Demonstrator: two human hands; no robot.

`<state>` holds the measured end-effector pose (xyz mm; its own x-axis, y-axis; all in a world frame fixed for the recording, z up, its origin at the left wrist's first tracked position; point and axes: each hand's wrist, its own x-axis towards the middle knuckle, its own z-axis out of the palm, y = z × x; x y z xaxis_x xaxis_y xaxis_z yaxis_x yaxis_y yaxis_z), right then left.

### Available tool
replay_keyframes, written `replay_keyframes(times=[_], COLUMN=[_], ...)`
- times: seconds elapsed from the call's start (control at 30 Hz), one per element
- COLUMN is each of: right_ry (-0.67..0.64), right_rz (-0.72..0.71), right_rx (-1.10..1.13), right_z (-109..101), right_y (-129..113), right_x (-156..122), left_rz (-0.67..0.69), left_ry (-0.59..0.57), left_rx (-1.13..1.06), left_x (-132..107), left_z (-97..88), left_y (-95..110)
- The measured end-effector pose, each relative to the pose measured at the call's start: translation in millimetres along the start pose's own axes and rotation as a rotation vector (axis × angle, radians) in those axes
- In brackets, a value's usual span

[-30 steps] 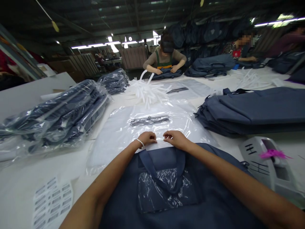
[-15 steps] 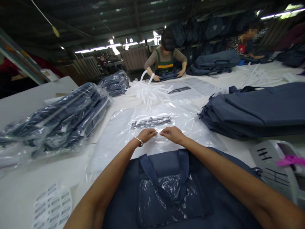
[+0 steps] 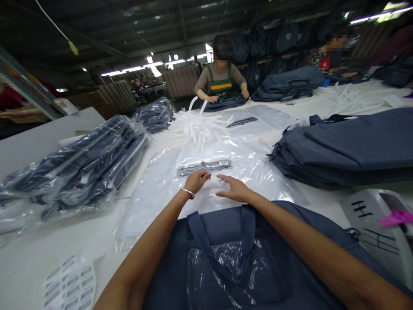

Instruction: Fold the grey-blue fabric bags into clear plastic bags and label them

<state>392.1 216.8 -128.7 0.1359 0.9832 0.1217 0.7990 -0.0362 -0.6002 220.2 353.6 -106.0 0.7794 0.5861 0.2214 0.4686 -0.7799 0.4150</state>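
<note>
My left hand, with a bracelet on its wrist, has thumb and fingertips pinched together just above the clear plastic bags. Whatever lies in that pinch is too small to make out. To its right, my right hand is open, thumb and fingers apart, over the same plastic. A dark printed strip shows on the bags just beyond both hands. Beneath my forearms lies a navy fabric bag with webbing handles and a clear plastic-covered pocket.
Plastic-wrapped navy bags are piled on the left, more navy bags on the right. White strips lie ahead. Barcode labels sit front left, a grey container front right. A co-worker handles folded fabric across the table.
My right hand's fingers have spread from a pinch, and its thumb has dropped away. My left hand stays pinched and has tilted slightly upward. The co-worker's hands have shifted on the fabric.
</note>
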Motion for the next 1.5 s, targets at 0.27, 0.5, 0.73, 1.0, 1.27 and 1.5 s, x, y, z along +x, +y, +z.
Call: replay_keyframes(times=[0.27,0.5,0.73,1.0,1.27,1.5], right_ry=[0.171,0.1,0.125,0.473,0.524,0.187], right_rz=[0.003,0.069,0.143,0.192,0.051,-0.332], right_rx=[0.225,0.412,0.513,0.497,0.352,-0.03], right_z=[9,10,14,8,-13,-18], right_y=[4,6,10,17,6,-2], right_x=[6,6,9,10,5,1], left_rz=[0.041,0.353,0.267,0.178,0.038,0.005], left_ry=[0.035,0.207,0.188,-0.384,0.031,0.14], left_rx=[0.028,0.188,0.477,0.089,-0.042,0.397], left_x=[-14,-51,-54,-55,-53,-36], left_z=[3.2,16.1,26.2,18.1,-2.6,-0.9], left_y=[17,49,47,44,69,45])
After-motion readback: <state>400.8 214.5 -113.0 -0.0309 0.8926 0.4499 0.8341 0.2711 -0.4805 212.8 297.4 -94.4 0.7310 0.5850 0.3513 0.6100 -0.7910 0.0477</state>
